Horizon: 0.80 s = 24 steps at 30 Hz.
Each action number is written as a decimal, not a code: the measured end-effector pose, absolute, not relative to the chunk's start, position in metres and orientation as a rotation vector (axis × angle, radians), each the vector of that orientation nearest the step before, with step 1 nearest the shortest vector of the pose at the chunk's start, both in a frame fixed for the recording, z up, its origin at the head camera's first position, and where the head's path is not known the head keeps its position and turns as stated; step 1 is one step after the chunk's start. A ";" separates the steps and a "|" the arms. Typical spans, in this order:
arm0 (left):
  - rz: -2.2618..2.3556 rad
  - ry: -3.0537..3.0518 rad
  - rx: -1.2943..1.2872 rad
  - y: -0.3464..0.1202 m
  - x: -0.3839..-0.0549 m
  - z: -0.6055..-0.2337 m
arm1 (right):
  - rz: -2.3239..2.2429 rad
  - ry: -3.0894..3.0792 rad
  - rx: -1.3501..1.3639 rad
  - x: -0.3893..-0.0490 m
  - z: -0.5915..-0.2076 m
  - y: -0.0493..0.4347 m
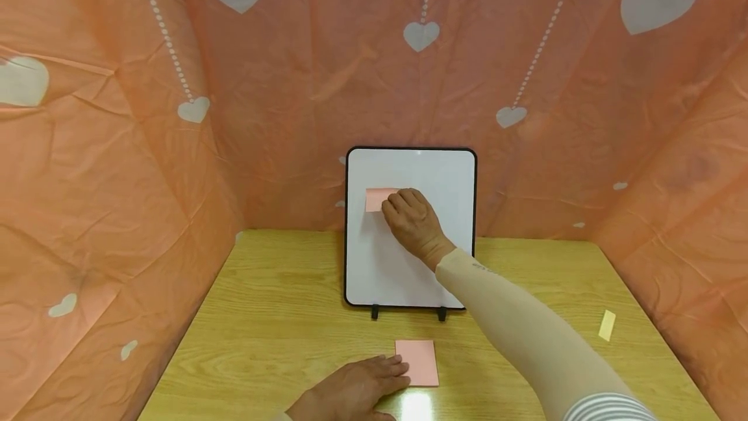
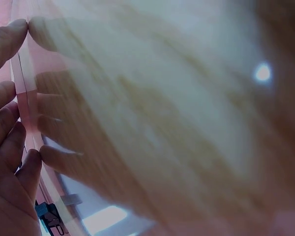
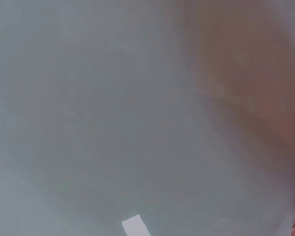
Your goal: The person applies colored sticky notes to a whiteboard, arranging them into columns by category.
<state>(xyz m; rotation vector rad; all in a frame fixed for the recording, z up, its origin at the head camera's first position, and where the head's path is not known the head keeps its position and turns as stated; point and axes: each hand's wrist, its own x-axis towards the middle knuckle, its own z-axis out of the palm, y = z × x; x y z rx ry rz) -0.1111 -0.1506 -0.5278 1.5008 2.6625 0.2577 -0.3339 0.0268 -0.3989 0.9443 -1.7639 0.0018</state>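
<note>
A white board with a black frame stands upright at the middle of the table. Against its upper left part is a pink sticky note. My right hand, fingers curled, holds this note at its right side and covers part of it. My left hand lies palm down on the table, its fingertips resting on the left edge of a pink sticky note pad. In the left wrist view the left hand's fingers extend along the left side. The right wrist view is blurred, and the right fingertips cannot be made out there.
Two small black feet support the board. A small yellow strip lies on the wooden table at the right. Orange-pink cloth with white hearts surrounds the table at the back and both sides.
</note>
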 end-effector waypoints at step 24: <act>0.308 2.616 1.455 -0.153 -0.112 -0.527 | -0.018 -1.780 0.974 -0.336 -0.413 0.029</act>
